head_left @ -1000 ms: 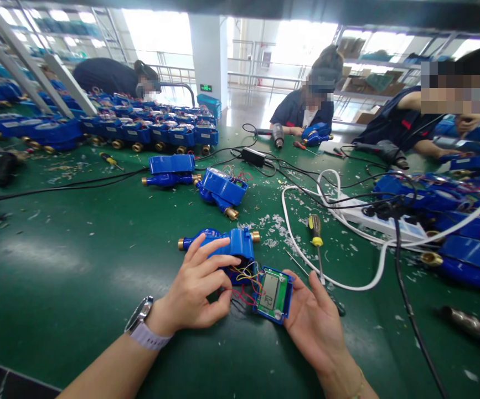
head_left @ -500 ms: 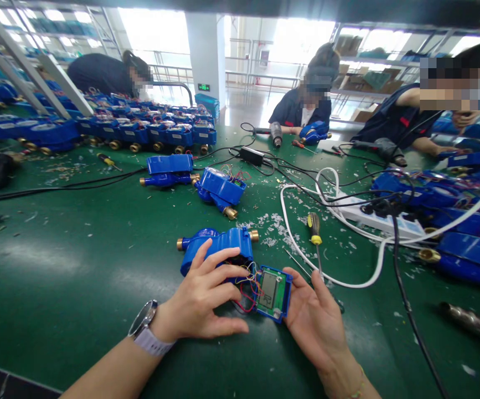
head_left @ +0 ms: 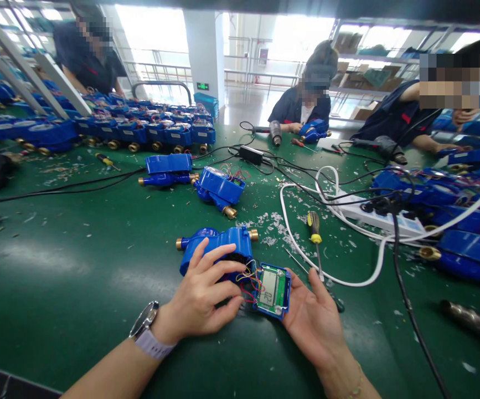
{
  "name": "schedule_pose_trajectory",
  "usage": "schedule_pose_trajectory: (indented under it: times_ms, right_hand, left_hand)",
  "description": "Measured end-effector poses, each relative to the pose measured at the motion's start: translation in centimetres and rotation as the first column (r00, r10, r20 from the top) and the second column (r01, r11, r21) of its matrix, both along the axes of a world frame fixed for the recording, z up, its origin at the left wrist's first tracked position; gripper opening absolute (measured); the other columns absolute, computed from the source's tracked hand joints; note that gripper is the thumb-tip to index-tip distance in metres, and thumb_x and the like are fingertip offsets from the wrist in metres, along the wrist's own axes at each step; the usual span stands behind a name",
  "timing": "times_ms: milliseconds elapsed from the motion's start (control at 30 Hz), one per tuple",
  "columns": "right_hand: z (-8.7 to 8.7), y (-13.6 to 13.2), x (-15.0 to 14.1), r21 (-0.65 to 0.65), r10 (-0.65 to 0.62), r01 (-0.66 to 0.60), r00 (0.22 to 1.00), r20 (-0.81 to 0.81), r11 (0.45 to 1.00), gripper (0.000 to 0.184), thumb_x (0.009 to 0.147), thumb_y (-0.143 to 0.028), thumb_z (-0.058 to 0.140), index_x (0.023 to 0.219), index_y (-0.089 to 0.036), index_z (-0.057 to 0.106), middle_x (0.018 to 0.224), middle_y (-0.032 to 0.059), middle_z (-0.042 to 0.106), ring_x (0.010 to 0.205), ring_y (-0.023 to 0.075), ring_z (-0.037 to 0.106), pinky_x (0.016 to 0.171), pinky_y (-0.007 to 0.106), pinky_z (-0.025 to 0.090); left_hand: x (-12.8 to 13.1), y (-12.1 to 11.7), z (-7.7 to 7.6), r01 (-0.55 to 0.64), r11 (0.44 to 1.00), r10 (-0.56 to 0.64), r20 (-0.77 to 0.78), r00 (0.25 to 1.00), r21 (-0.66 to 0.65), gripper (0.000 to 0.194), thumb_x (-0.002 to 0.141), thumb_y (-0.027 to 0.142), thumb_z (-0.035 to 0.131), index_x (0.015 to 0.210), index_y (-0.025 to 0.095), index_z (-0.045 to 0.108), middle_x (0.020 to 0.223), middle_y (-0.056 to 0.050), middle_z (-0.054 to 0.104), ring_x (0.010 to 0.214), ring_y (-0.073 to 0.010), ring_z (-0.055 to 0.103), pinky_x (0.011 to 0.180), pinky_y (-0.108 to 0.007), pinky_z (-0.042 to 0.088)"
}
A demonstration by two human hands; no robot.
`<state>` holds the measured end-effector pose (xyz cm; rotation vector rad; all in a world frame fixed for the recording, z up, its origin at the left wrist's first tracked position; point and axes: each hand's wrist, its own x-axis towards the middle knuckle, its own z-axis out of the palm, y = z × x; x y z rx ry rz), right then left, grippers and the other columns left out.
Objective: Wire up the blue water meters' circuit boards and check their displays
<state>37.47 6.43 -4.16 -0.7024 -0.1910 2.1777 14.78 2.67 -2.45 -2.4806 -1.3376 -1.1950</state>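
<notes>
— While the left hand (head_left: 200, 302) rests on the blue meter (head_left: 217, 246) low in the centre of the frame, what are its fingers doing?

— Spread over the meter's open side, loosely curled, touching it and the coloured wires (head_left: 248, 280) rather than clamping anything.

— And the right hand (head_left: 312, 318)?

— Palm up, just right of centre at the bottom. Its fingers cradle the edge of the green board (head_left: 273, 289) with its small screen; the board is tilted and joined to the meter by those wires.

— What lies near?

— A yellow-handled screwdriver (head_left: 315, 235) on the green table (head_left: 77, 277), just above the right hand, beside a white cable (head_left: 347, 284). Two more meters (head_left: 218, 188) sit higher, near mid-frame, amid white scraps.
</notes>
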Motion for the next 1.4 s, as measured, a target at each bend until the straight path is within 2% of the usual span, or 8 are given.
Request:
schedule_pose_trajectory:
  times_ms: [200, 367, 567, 700, 800, 1000, 1200, 1400]
  right_hand:
    - [0.0, -0.1, 0.0, -0.016, 0.009, -0.009, 1.0, -0.008, 1.0, 0.035, 0.074, -0.045, 0.079, 0.094, -0.018, 0.07, 0.096, 0.0037, 0.071, 0.093, 0.0233, 0.066, 0.091, 0.044, 0.05]
    - [-0.3, 0.0, 0.0, -0.051, 0.011, -0.013, 0.999, -0.033, 0.999, 0.035, 0.078, -0.046, 0.076, 0.097, -0.018, 0.067, 0.098, 0.0047, 0.07, 0.096, 0.0237, 0.066, 0.09, 0.043, 0.051]
    - [-0.1, -0.2, -0.4, -0.06, 0.063, -0.063, 0.998, -0.002, 0.996, 0.043, 0.073, -0.041, 0.082, 0.104, -0.017, 0.065, 0.103, 0.0066, 0.069, 0.094, 0.0216, 0.066, 0.078, 0.034, 0.056]
    - [-0.2, -1.1, -1.0, 0.031, 0.222, -0.222, 0.975, 0.014, 0.975, 0.041, 0.08, -0.043, 0.077, 0.109, -0.016, 0.065, 0.104, 0.0083, 0.07, 0.082, 0.0168, 0.067, 0.062, 0.025, 0.058]
    - [-0.8, -1.8, -1.5, 0.078, 0.295, -0.295, 0.955, 0.014, 0.952, 0.043, 0.086, -0.043, 0.073, 0.115, -0.013, 0.064, 0.104, 0.0103, 0.069, 0.085, 0.0165, 0.067, 0.064, 0.027, 0.06]
    - [-1.5, -2.7, -1.6, 0.252, 0.317, -0.308, 0.948, 0.005, 0.917, 0.043, 0.085, -0.038, 0.075, 0.12, -0.018, 0.06, 0.108, 0.0072, 0.067, 0.089, 0.0157, 0.066, 0.067, 0.03, 0.063]
    - [-1.5, -3.1, -1.4, 0.265, 0.346, -0.349, 0.936, 0.058, 0.899, 0.053, 0.077, -0.029, 0.082, 0.122, -0.02, 0.056, 0.106, 0.0054, 0.065, 0.087, 0.0156, 0.068, 0.066, 0.026, 0.062]
    - [-1.1, -3.2, -1.6, 0.294, 0.36, -0.369, 0.929, 0.085, 0.882, 0.062, 0.071, -0.03, 0.086, 0.123, -0.019, 0.053, 0.104, 0.0055, 0.064, 0.087, 0.0152, 0.066, 0.064, 0.025, 0.062]
  left_hand:
    - [-0.5, 0.0, 0.2, 0.004, 1.0, -0.003, -0.045, 0.999, 0.007, 0.015, 0.08, 0.022, 0.064, 0.093, 0.028, 0.068, 0.118, -0.002, 0.069, 0.132, -0.0255, 0.048, 0.119, -0.056, 0.021]
    - [-0.9, 0.1, 0.3, 0.076, 0.997, -0.073, -0.166, 0.983, 0.013, 0.046, 0.074, 0.059, 0.07, 0.107, 0.027, 0.066, 0.127, -0.006, 0.064, 0.134, -0.0305, 0.045, 0.122, -0.057, 0.013]
    - [-0.3, 0.4, -0.2, 0.03, 0.999, -0.026, -0.085, 0.996, 0.04, 0.008, 0.084, 0.033, 0.067, 0.085, 0.026, 0.069, 0.122, -0.001, 0.067, 0.136, -0.0231, 0.043, 0.124, -0.048, 0.012]
    - [-0.2, 0.4, -0.3, 0.019, 0.998, -0.019, -0.014, 1.0, 0.054, 0.012, 0.085, 0.033, 0.066, 0.075, 0.026, 0.068, 0.116, 0.0, 0.07, 0.134, -0.0233, 0.045, 0.123, -0.05, 0.013]
    - [-0.2, 0.3, -0.3, 0.004, 0.999, -0.005, 0.012, 1.0, 0.05, 0.012, 0.084, 0.031, 0.066, 0.074, 0.026, 0.069, 0.114, 0.0, 0.071, 0.134, -0.0241, 0.045, 0.122, -0.052, 0.014]
    - [-0.3, 0.2, -0.1, -0.013, 0.999, 0.011, 0.047, 0.999, 0.046, 0.012, 0.085, 0.029, 0.065, 0.074, 0.026, 0.068, 0.114, 0.0, 0.071, 0.136, -0.023, 0.043, 0.122, -0.051, 0.012]
    - [-0.3, 0.2, 0.1, -0.021, 0.999, 0.019, 0.056, 0.998, 0.034, 0.012, 0.084, 0.026, 0.065, 0.072, 0.025, 0.067, 0.112, 0.0, 0.071, 0.136, -0.0229, 0.042, 0.122, -0.052, 0.013]
    - [-0.3, 0.0, 0.1, -0.034, 0.999, 0.031, 0.087, 0.996, 0.028, 0.014, 0.085, 0.025, 0.064, 0.071, 0.025, 0.066, 0.111, 0.001, 0.072, 0.135, -0.023, 0.044, 0.121, -0.053, 0.014]
